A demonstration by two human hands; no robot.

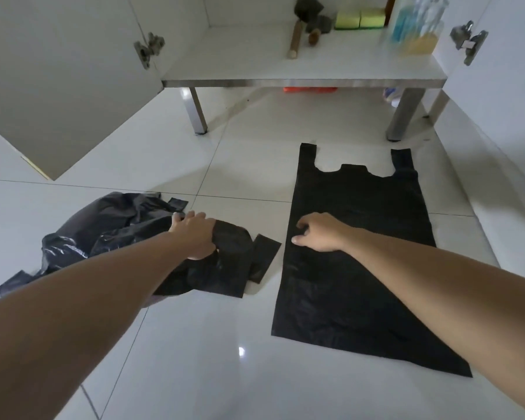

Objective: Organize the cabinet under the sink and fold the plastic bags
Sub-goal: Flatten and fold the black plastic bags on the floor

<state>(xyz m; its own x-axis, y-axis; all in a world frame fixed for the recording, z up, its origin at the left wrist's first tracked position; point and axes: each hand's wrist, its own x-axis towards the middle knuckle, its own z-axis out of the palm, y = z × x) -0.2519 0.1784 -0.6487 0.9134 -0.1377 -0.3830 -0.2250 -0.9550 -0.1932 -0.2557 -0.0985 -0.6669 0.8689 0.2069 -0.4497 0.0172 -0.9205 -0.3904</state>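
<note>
— What's lying where, starting from your left?

— The heap of crumpled bags point(103, 228) is sitting on the floor point(194, 359) at the far left. My left hand point(194, 234) is reaching onto its right edge, fingers curling round a fold of black plastic there.

— And the flat one?

— The flat bag point(361, 253) is lying just right of the heap, spread out, its long axis running away from me, handles pointing toward the open cabinet point(285, 56). My right hand point(322, 231) is resting on its left half, about midway up, fingers bent and touching the plastic; I can't tell whether they're pinching it or only pressing.

— Which hand is nearer for the fold?

— I'm judging the right, since it's already touching the bag. A lengthwise fold would mean carrying the left edge, just beside my thumb, across to the right.
</note>
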